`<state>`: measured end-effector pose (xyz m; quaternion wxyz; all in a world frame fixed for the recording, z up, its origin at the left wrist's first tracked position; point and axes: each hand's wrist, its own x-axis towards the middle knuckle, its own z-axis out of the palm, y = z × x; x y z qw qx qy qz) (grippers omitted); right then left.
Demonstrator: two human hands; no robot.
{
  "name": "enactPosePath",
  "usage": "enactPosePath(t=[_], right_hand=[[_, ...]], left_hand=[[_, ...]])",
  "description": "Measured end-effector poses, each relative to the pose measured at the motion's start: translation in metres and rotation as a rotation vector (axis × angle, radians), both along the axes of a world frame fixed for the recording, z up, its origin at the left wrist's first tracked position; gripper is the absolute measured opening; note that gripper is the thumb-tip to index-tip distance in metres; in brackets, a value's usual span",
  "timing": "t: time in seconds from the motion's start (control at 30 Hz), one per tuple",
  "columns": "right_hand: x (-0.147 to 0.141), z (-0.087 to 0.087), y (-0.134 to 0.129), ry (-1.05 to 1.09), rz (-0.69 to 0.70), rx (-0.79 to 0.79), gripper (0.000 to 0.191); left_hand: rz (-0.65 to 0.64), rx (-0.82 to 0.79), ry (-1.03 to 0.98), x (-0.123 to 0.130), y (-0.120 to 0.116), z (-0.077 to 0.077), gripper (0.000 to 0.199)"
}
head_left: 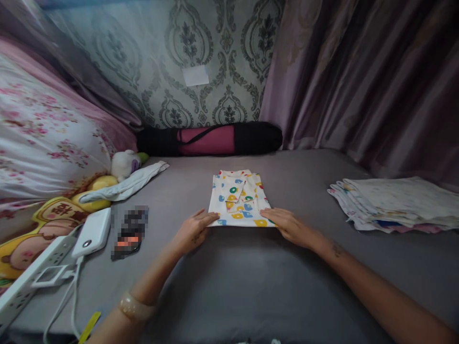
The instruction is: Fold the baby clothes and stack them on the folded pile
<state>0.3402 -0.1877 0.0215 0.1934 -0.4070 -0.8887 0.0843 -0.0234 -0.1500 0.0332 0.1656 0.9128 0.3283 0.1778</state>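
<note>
A white cloth garment (238, 200) with blue, yellow, green and red prints lies folded on the grey sheet, smaller folded parts resting on top of it. My left hand (196, 229) touches its near left corner, fingers stretched out and lying flat. At the near right corner, my right hand (289, 225) rests with its fingers extended over the edge. The garment's near edge runs straight between both hands.
A stack of folded clothes (398, 203) lies at the right. Across the back is a black and pink rolled bag (210, 140). At left are a power bank (93, 231), a power strip (36, 274), a blurred-out phone-like object (129, 232), a white cloth (125, 186) and plush toys (124, 164).
</note>
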Motion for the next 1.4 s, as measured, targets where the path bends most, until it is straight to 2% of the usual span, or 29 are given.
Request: enactPosePath(t=[0.07, 0.17, 0.23, 0.3, 0.37, 0.43, 0.5, 0.57, 0.7, 0.77, 0.9, 1.07, 1.4], right_hand=[[0.000, 0.016, -0.022, -0.024, 0.013, -0.054, 0.060], [-0.001, 0.040, -0.053, -0.027, 0.001, -0.191, 0.058], [-0.003, 0.052, -0.062, 0.019, -0.027, -0.280, 0.051], [-0.008, 0.058, -0.059, 0.106, -0.096, -0.359, 0.039], [-0.014, 0.055, -0.046, 0.219, -0.221, -0.423, 0.031], [-0.021, 0.044, -0.027, 0.352, -0.384, -0.444, 0.031], [-0.027, 0.030, -0.005, 0.478, -0.533, -0.401, 0.031], [-0.033, 0.018, 0.017, 0.514, -0.639, -0.331, 0.032], [-0.044, 0.009, 0.054, 0.297, -0.887, -0.248, 0.031], [-0.049, 0.009, 0.064, 0.182, -0.942, -0.243, 0.031], [-0.054, 0.008, 0.073, 0.043, -0.941, -0.277, 0.037], [-0.057, 0.007, 0.077, -0.092, -0.922, -0.285, 0.044], [-0.057, 0.005, 0.093, -0.170, -0.936, -0.289, 0.047]], left_hand=[[0.044, -0.075, -0.032, -0.003, -0.018, 0.014, 0.048], [0.128, -0.291, -0.110, -0.006, -0.042, 0.032, 0.031], [0.197, -0.397, -0.204, -0.006, -0.049, 0.038, 0.025], [0.290, -0.442, -0.337, -0.002, -0.047, 0.037, 0.023], [0.378, -0.450, -0.477, 0.007, -0.039, 0.030, 0.024], [0.445, -0.434, -0.585, 0.019, -0.026, 0.021, 0.027], [0.505, -0.393, -0.649, 0.033, -0.011, 0.012, 0.028], [0.574, -0.345, -0.657, 0.046, 0.006, 0.005, 0.027], [0.772, -0.221, -0.478, 0.064, 0.039, -0.008, 0.022], [0.835, -0.187, -0.354, 0.068, 0.051, -0.013, 0.020], [0.860, -0.160, -0.151, 0.073, 0.067, -0.018, 0.021], [0.861, -0.114, 0.035, 0.075, 0.076, -0.022, 0.027], [0.898, -0.087, 0.172, 0.075, 0.087, -0.030, 0.037]])
